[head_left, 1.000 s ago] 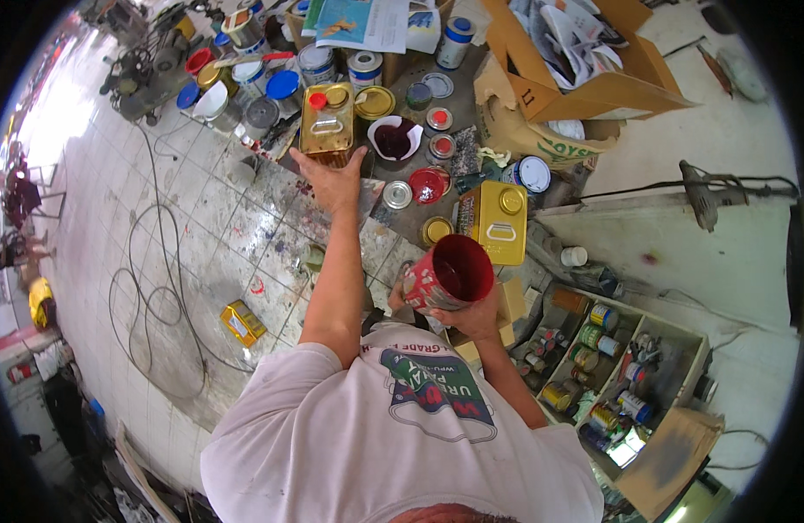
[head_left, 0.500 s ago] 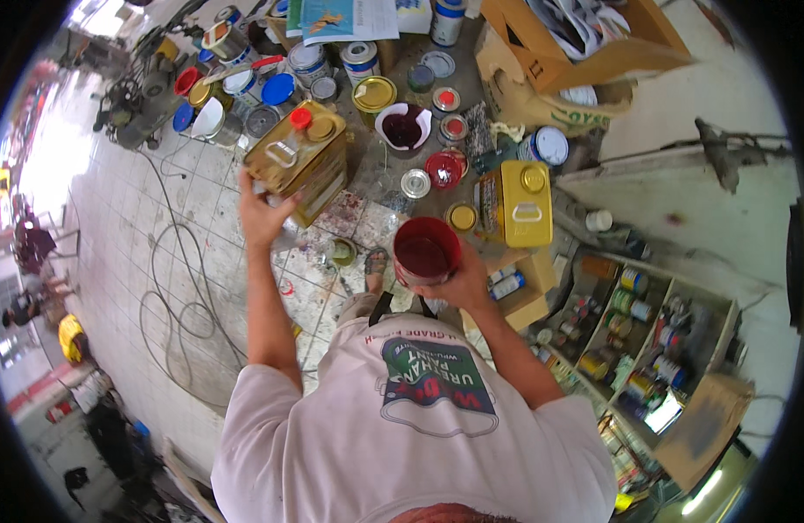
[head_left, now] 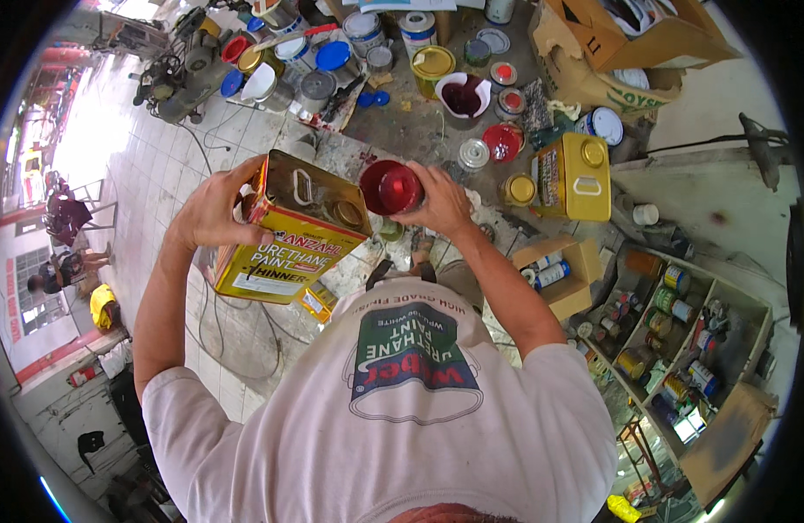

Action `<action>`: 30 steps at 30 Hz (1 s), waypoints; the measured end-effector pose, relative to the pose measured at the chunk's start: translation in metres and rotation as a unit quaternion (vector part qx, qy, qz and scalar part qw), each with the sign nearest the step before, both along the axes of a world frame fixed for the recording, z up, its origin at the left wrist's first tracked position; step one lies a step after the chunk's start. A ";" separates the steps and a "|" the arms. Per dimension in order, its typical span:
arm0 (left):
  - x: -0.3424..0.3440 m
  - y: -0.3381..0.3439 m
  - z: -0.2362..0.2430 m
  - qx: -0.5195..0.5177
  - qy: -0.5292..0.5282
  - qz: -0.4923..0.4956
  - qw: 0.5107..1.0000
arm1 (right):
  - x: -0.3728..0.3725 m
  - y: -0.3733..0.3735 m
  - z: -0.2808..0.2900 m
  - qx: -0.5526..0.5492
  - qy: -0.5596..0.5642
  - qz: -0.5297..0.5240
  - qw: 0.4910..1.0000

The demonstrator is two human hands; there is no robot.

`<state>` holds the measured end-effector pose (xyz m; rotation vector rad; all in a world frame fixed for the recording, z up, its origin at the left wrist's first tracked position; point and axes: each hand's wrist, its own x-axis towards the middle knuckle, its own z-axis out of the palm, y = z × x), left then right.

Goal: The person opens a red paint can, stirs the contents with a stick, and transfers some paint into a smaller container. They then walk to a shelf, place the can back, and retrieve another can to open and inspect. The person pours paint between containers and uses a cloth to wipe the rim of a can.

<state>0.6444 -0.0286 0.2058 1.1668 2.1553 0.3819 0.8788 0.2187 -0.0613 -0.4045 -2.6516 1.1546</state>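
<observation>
My left hand grips a large rectangular yellow tin can by its left side, tilted with its capped top corner toward the right. Beside that corner, my right hand holds a small round can of red paint, its open mouth facing up. Both are held in front of my chest above the paint-stained floor. The yellow tin's spout almost touches the red can's rim.
A second yellow tin stands on the floor to the right. Several open paint cans, lids and a white bowl of dark paint lie beyond. Cardboard boxes sit at upper right, a shelf of spray cans at right.
My left hand has lifted the yellow tin off the floor and brought it close, tilting it toward the red can, which my right hand has raised slightly.
</observation>
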 end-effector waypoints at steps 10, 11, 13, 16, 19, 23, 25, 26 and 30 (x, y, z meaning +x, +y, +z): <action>0.001 0.035 -0.005 -0.098 -0.032 -0.063 0.993 | -0.006 -0.032 -0.015 -0.023 -0.027 0.012 0.999; 0.002 0.039 -0.004 -0.112 -0.036 -0.064 0.991 | -0.005 -0.033 -0.016 -0.026 -0.026 0.009 0.999; 0.000 0.040 -0.006 -0.112 -0.024 -0.074 0.991 | -0.002 -0.033 -0.019 -0.026 0.003 0.008 1.000; -0.002 0.044 -0.004 -0.125 -0.023 -0.084 0.988 | 0.000 -0.034 -0.023 -0.031 0.015 0.010 0.999; -0.003 0.048 -0.001 -0.128 -0.029 -0.089 0.987 | 0.001 -0.034 -0.025 -0.037 0.008 0.014 0.999; -0.006 0.043 -0.006 -0.107 -0.036 -0.086 0.990 | 0.001 -0.035 -0.022 -0.047 -0.024 0.029 0.998; -0.006 0.047 -0.003 -0.117 -0.033 -0.093 0.988 | 0.000 -0.035 -0.024 -0.041 -0.008 0.028 0.999; -0.006 0.049 -0.001 -0.122 -0.031 -0.097 0.987 | -0.001 -0.035 -0.025 -0.038 -0.001 0.028 0.999; -0.008 0.051 -0.003 -0.127 -0.009 -0.106 0.986 | -0.002 -0.034 -0.025 -0.036 0.005 0.023 0.999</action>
